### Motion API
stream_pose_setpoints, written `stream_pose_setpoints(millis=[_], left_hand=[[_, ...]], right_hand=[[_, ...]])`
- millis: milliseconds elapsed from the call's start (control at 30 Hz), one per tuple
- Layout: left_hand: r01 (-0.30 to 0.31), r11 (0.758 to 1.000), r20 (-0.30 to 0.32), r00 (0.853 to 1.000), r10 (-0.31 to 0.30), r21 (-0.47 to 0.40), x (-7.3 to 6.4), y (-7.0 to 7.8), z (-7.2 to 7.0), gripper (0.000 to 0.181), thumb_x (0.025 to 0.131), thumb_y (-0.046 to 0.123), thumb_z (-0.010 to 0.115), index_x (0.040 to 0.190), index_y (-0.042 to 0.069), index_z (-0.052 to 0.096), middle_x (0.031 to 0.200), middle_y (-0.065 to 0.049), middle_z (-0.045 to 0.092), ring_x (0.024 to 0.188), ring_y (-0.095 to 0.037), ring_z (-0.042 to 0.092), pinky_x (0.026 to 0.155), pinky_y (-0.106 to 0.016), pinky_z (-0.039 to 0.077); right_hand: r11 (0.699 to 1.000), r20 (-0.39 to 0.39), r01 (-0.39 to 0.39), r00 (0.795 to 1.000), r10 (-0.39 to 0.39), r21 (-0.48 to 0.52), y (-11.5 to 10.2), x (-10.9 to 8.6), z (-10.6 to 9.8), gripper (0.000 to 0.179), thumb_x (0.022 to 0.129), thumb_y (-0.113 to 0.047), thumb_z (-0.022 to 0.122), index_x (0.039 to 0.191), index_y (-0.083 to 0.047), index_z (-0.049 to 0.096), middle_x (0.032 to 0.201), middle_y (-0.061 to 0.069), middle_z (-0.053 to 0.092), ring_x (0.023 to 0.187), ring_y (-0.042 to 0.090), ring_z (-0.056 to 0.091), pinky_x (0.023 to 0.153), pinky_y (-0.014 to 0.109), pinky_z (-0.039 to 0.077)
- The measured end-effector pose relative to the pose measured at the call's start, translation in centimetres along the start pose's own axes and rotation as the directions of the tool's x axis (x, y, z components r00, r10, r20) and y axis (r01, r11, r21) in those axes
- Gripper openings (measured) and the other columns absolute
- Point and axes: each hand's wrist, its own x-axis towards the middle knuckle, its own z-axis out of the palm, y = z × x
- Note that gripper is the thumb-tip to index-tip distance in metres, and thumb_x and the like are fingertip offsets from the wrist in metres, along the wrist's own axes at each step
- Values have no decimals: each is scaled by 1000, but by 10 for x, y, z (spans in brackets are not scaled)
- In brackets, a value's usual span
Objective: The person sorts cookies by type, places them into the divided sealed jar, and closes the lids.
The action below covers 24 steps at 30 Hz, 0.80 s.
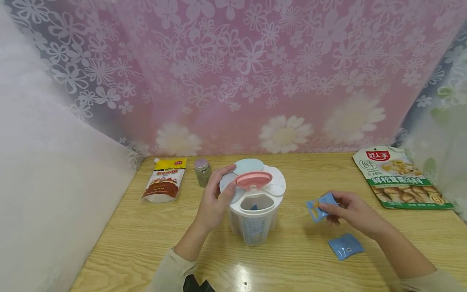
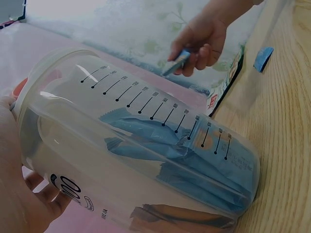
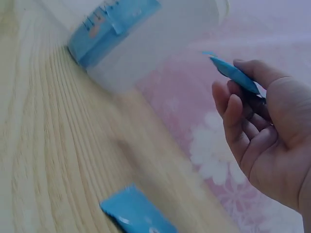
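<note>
A translucent storage container (image 1: 236, 227) with a white lid and compartments stands upright on the table. My left hand (image 1: 216, 198) grips its lid edge, the thumb beside the raised pink flap (image 1: 254, 179), which uncovers the front opening. Several blue packets (image 2: 194, 167) lie inside one compartment, and a brown packet (image 2: 180, 217) lies in another. My right hand (image 1: 352, 211) pinches a small blue packet (image 1: 322, 206) between thumb and fingers, to the right of the container and apart from it. Another blue packet (image 1: 345, 246) lies flat on the table below that hand.
A yellow, white and brown pouch (image 1: 165, 180) lies at the left, with a small jar (image 1: 202, 172) of dried bits beside it. At the right a large green and white food bag (image 1: 401, 178) lies near the wall. Floral curtain (image 1: 233, 81) rises behind the table.
</note>
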Motion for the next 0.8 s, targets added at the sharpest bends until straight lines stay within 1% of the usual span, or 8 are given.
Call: stream_pose_setpoints(millis=[133, 233, 367, 500, 567, 633, 700, 800], left_hand=[[9, 1000, 2, 1000, -9, -2, 0, 0, 0, 43, 102, 25, 54, 142, 10, 51, 141, -12, 46, 128, -23, 48, 106, -21, 43], [12, 1000, -2, 1000, -12, 3, 0, 0, 0, 43, 102, 26, 53, 142, 11, 51, 142, -11, 46, 128, -22, 48, 104, -21, 44], [14, 1000, 0, 1000, -14, -2, -1, 0, 1, 43, 103, 26, 52, 143, 12, 50, 144, -11, 44, 126, -22, 49, 101, -22, 47], [12, 1000, -1, 1000, -12, -7, -1, 0, 0, 43, 103, 26, 52, 143, 11, 50, 143, -12, 44, 126, -23, 49, 100, -22, 47], [11, 1000, -3, 1000, -11, -5, -1, 0, 0, 43, 103, 26, 52, 143, 10, 50, 143, -12, 44, 127, -23, 49, 101, -22, 47], [12, 1000, -4, 1000, -12, 0, -1, 0, 0, 42, 103, 25, 52, 142, 10, 50, 143, -12, 45, 127, -22, 48, 103, -21, 46], [13, 1000, -4, 1000, -13, 1, -1, 0, 1, 42, 103, 24, 52, 142, 10, 50, 142, -12, 45, 128, -23, 48, 103, -21, 45], [9, 1000, -1, 1000, -9, 5, 0, 1, 1, 43, 102, 24, 52, 143, 10, 50, 143, -12, 45, 129, -23, 48, 104, -22, 44]], right_hand=[[999, -14, 22, 1000, -22, 38, -17, 1, 10, 14, 105, -4, 45, 102, 6, 55, 74, -2, 62, 59, 25, 59, 49, 39, 47], [997, -28, 63, 998, -61, 55, -31, 2, 19, 15, 106, -2, 42, 97, 3, 54, 70, -2, 58, 56, 24, 55, 45, 39, 42], [993, -91, 98, 992, -92, 59, -50, 7, 31, 17, 106, -4, 42, 96, -3, 55, 70, -3, 56, 54, 25, 47, 44, 39, 37], [987, -142, 148, 980, -137, 65, -68, 14, 41, 17, 106, -3, 43, 97, -5, 58, 71, -3, 57, 53, 23, 44, 44, 38, 35], [981, -141, 190, 973, -183, 40, -76, 19, 45, 17, 105, -1, 43, 96, -5, 57, 70, 0, 55, 52, 24, 43, 44, 38, 35], [976, -140, 219, 966, -219, -12, -83, 24, 49, 17, 104, 1, 45, 95, -5, 57, 68, 3, 54, 51, 24, 44, 43, 37, 36], [969, -134, 237, 960, -244, -68, -90, 29, 54, 15, 102, 2, 48, 95, -7, 58, 66, 4, 52, 50, 24, 44, 43, 36, 37], [958, -123, 256, 955, -272, -126, -99, 37, 61, 15, 99, 4, 53, 94, -9, 59, 66, 4, 50, 50, 21, 46, 44, 34, 39]])
